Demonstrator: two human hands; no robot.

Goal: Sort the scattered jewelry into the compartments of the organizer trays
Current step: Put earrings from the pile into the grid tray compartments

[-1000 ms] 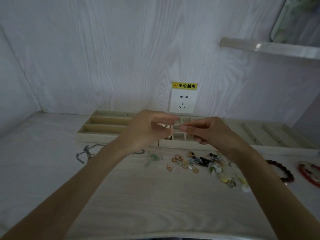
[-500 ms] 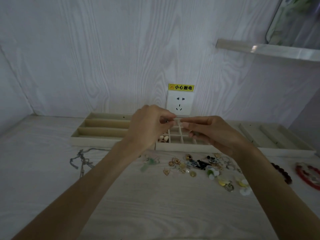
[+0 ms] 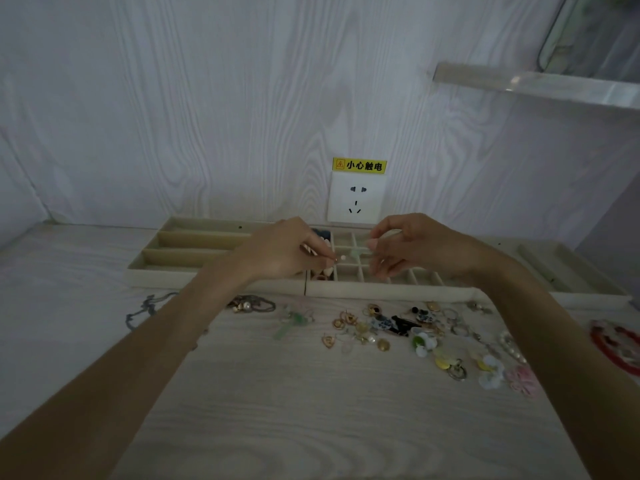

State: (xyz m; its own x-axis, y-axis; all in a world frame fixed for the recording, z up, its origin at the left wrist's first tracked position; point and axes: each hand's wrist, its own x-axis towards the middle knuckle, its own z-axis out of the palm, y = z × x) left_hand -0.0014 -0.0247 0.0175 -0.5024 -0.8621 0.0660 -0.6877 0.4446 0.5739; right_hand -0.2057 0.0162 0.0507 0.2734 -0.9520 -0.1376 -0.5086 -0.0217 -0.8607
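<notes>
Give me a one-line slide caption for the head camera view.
Both hands, left and right, pinch a small pale earring above the grid organizer tray; loose jewelry lies scattered in front.

Both forearms reach forward; the left hand [image 3: 282,251] and right hand [image 3: 412,245] face each other, fingertips pinched, slightly apart.

Both forearms are bare from the bottom edge of the view up to the wrists, with no sleeve showing on either. The left hand [image 3: 277,252] and the right hand [image 3: 420,245] are bare too. The fingernails are short, and those seen on the right hand look pale.
</notes>
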